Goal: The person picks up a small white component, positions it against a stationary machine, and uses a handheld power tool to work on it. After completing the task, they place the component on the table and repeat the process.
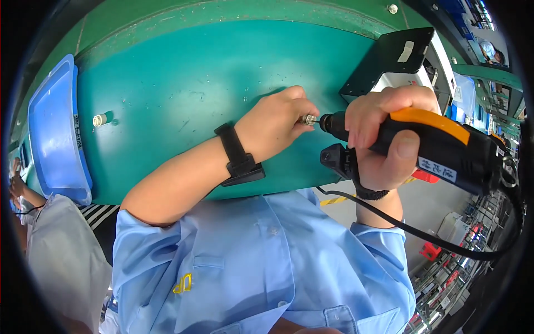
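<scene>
Over the green mat, my left hand (276, 119) pinches a small metal part (307, 119) between thumb and fingers. My right hand (389, 133) is wrapped round a black and orange electric screwdriver (434, 142), held level with its tip pointing left. The thin bit meets the small part at my left fingertips; whether it sits in a screw is too small to tell. A black strap with a small device circles each of my wrists. Off to the left, a small white cylindrical piece (99, 120) rests on the mat, apart from both hands.
A blue plastic tray (83, 161) stands along the left side of the green mat (167, 72). At the back right is a black and white box-shaped device (384, 55). The screwdriver's black cable (423, 239) loops below my right arm. Another person's sleeve (61, 250) shows at far left.
</scene>
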`<state>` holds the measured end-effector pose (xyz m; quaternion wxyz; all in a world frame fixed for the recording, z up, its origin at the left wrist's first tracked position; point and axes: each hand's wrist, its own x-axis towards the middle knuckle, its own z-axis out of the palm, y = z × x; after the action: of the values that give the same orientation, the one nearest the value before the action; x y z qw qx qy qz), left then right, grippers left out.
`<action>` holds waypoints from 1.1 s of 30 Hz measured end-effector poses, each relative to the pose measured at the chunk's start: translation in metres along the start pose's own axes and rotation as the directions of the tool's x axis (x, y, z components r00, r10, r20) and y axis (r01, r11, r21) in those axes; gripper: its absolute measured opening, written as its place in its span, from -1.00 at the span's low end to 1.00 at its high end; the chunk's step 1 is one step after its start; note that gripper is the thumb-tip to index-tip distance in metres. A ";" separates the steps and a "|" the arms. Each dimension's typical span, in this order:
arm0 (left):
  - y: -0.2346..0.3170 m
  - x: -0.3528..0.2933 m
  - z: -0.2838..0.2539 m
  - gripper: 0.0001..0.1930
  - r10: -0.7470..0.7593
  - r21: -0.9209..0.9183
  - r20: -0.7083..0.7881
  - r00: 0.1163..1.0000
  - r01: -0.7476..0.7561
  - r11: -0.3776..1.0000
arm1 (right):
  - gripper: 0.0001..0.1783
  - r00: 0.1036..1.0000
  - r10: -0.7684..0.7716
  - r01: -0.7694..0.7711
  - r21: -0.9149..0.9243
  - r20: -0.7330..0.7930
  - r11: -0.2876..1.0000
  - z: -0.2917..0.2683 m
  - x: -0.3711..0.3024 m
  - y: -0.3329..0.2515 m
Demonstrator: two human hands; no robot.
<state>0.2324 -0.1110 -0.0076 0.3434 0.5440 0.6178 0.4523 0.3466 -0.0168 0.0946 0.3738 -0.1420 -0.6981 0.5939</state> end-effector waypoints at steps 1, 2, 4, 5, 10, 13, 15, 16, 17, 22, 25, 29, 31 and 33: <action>-0.002 0.000 0.002 -0.79 0.005 0.007 -0.005 1.000 -0.005 1.000 | -0.49 1.000 -0.010 0.010 0.003 0.003 1.000 -0.001 -0.002 0.001; -0.006 -0.001 0.004 -0.76 0.037 0.003 -0.018 0.999 -0.037 0.999 | -0.49 0.999 -0.040 0.041 0.058 -0.019 0.997 -0.003 -0.005 0.002; -0.009 -0.001 0.007 -0.70 0.096 -0.009 -0.044 0.994 -0.096 0.995 | -0.48 0.994 -0.090 0.099 0.166 -0.062 0.981 -0.011 -0.009 0.000; -0.008 -0.002 0.007 -0.70 0.096 -0.009 -0.047 0.994 -0.096 0.995 | -0.48 0.994 -0.091 0.100 0.167 -0.059 0.981 -0.017 -0.011 -0.008; 0.002 -0.001 0.003 -0.68 0.283 0.136 -0.060 0.957 -0.273 0.952 | -0.38 0.946 -0.271 0.313 0.287 -0.177 0.905 -0.051 -0.019 -0.027; 0.015 -0.006 -0.002 -0.65 0.215 0.058 -0.083 0.973 -0.210 0.976 | -0.39 0.951 -0.245 0.286 0.238 -0.187 0.928 -0.053 -0.026 -0.022; 0.021 -0.006 -0.003 -0.61 0.117 -0.035 -0.057 0.992 -0.119 0.992 | -0.41 0.960 -0.190 0.231 0.196 -0.207 0.953 -0.052 -0.031 -0.018; 0.022 -0.006 -0.003 -0.60 0.068 -0.079 -0.040 0.997 -0.071 0.994 | -0.41 0.959 -0.190 0.231 0.193 -0.211 0.954 -0.053 -0.032 -0.017; 0.022 -0.006 -0.002 -0.60 0.070 -0.080 -0.036 0.997 -0.072 0.994 | -0.41 0.963 -0.181 0.220 0.190 -0.199 0.957 -0.055 -0.033 -0.017; 0.021 -0.008 -0.003 -0.58 0.074 -0.075 -0.045 0.996 -0.077 0.994 | -0.47 0.980 -0.183 0.196 0.215 -0.077 0.957 -0.057 -0.032 -0.012; 0.021 -0.007 -0.004 -0.58 0.092 -0.063 -0.049 0.995 -0.095 0.993 | -0.47 0.982 -0.175 0.186 0.205 -0.070 0.961 -0.055 -0.032 -0.012; 0.020 -0.006 -0.005 -0.59 0.144 -0.046 -0.079 0.986 -0.148 0.988 | -0.42 0.978 -0.134 0.160 0.162 -0.159 0.974 -0.051 -0.033 -0.013; 0.022 -0.006 -0.007 -0.60 0.133 -0.021 -0.079 0.988 -0.135 0.991 | -0.42 0.978 -0.120 0.146 0.153 -0.171 0.977 -0.050 -0.032 -0.012; 0.022 -0.005 -0.008 -0.60 0.128 -0.007 -0.079 0.989 -0.129 0.992 | -0.42 0.978 -0.121 0.147 0.152 -0.168 0.977 -0.049 -0.031 -0.012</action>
<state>0.2339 -0.1172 0.0153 0.2926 0.5625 0.5914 0.4982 0.4049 -0.0046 0.0957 0.4777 -0.1099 -0.6230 0.6095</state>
